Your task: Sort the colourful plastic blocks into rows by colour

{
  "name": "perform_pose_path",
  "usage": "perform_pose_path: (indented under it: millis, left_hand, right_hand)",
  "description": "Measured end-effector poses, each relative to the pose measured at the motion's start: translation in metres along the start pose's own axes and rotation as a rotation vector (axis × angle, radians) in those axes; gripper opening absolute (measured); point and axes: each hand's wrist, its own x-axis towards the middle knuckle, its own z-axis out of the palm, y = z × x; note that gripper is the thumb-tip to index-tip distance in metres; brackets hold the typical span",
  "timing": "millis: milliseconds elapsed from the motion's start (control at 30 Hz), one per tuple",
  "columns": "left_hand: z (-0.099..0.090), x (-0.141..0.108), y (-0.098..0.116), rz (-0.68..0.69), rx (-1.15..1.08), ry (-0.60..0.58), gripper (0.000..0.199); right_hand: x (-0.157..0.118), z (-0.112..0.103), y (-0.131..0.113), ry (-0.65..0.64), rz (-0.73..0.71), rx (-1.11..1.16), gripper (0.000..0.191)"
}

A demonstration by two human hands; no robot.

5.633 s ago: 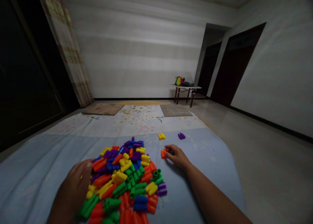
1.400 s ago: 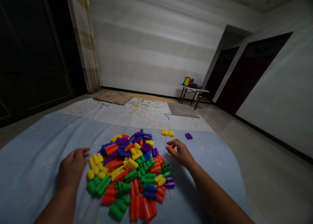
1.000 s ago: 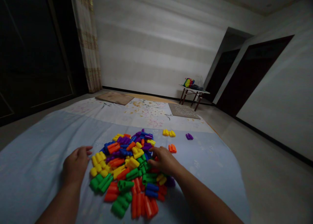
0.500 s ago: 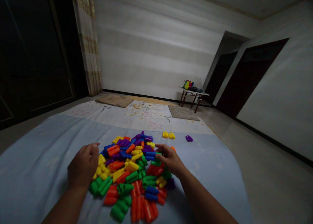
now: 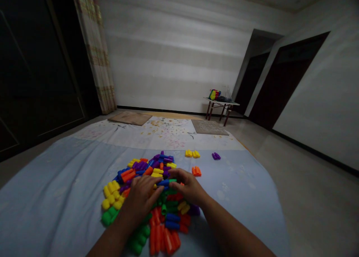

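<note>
A heap of bullet-shaped plastic building blocks in yellow, purple, orange, blue and green lies on the light-blue cloth [image 5: 235, 204]. Over its middle, my left hand [image 5: 141, 195] has its thumb and fingertips at the left end of a blue block [image 5: 165, 182]. Close on the right, my right hand [image 5: 187, 185] has a green block [image 5: 172, 181] between thumb and fingers, in line with the blue one. Whether these two blocks are joined I cannot tell. Orange blocks [image 5: 164, 238] and green blocks [image 5: 138, 239] lie at the near edge; yellow blocks [image 5: 112, 193] are at the left.
Apart from the heap lie yellow blocks [image 5: 192, 153], purple blocks [image 5: 216, 156] and orange blocks [image 5: 196, 171]. A brown board [image 5: 130, 118] and a greyish board [image 5: 209, 127] rest at the far edge. Behind stands a small table [image 5: 235, 103] with a colourful bag [image 5: 214, 94].
My left hand has moved right, from the heap's left side to its middle. My right hand has shifted slightly left with the blue and green blocks, uncovering the orange blocks behind it.
</note>
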Motion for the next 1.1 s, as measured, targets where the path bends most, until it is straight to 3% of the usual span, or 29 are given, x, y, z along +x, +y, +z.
perform_pose_path:
  millis: [133, 333, 467, 600, 733, 933, 1033, 1100]
  left_hand:
    - [-0.003, 0.002, 0.003, -0.086, -0.043, -0.053, 0.031]
    - [-0.008, 0.004, -0.002, -0.141, -0.047, -0.024, 0.032]
    - [-0.004, 0.002, -0.002, -0.103, -0.038, -0.061, 0.029]
    - [-0.001, 0.002, -0.003, -0.065, -0.019, -0.072, 0.029]
    - [-0.001, 0.002, -0.016, -0.108, 0.037, 0.038, 0.031]
    - [-0.013, 0.0, -0.052, -0.304, 0.13, 0.322, 0.034]
    - [-0.02, -0.005, -0.07, -0.404, 0.177, 0.384, 0.035]
    - [-0.023, -0.008, -0.079, -0.481, 0.217, 0.42, 0.037]
  right_hand:
    - [0.002, -0.004, 0.005, 0.001, 0.019, 0.032, 0.037]
    - [0.007, -0.016, 0.013, 0.083, 0.105, 0.121, 0.028]
    - [0.007, -0.02, 0.016, 0.095, 0.131, -0.048, 0.021]
    - [0.004, -0.021, 0.017, 0.069, 0.097, -0.403, 0.02]
    - [0.001, -0.026, 0.008, -0.002, 0.063, -0.657, 0.022]
    - [-0.001, -0.034, -0.004, -0.171, 0.109, -0.662, 0.041]
    - [-0.001, -0.037, -0.005, -0.14, 0.088, -0.656, 0.045]
    - [0.0, -0.042, -0.004, -0.046, 0.076, -0.643, 0.047]
